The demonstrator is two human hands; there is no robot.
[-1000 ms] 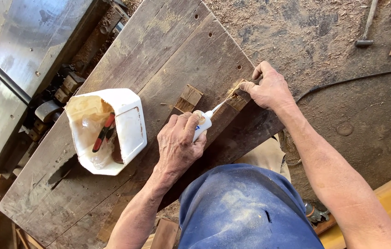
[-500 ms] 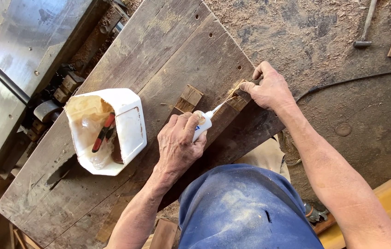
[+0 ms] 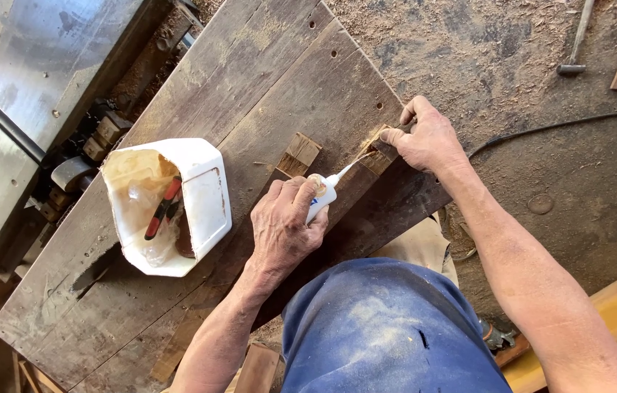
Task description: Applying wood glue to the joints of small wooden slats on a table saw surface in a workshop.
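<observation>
**Glue going onto a small wood piece at the bench edge**

The step in hand looks like gluing. The left hand (image 3: 283,229) is closed around a small white squeeze bottle (image 3: 323,196), its thin nozzle pointing toward two o'clock at a small wood piece (image 3: 380,148). That piece lies near the workbench (image 3: 250,94) edge, at about one o'clock from the bottle. The right hand (image 3: 428,138) pins it down, fingers curled over its far end with the thumb beside it. A pale thread seems to run from nozzle to wood, though it is too fine to say whether glue is flowing.

As a judgement, the next move calls for a steady squeeze and a slow draw of the nozzle along the face, while the holding hand keeps the piece from sliding.

Counted:
- One squeeze bottle, in the left hand.
- One piece under the right hand, plus one loose wood block (image 3: 299,153) at eleven o'clock from the bottle, apart from both hands.
- One white plastic tub (image 3: 206,196) at nine o'clock from the left hand, holding a red-handled tool (image 3: 163,209).
- One hammer (image 3: 576,40) on the sawdust floor at two o'clock, well apart.
- One dark cable (image 3: 541,127) trailing past the right wrist.
</observation>
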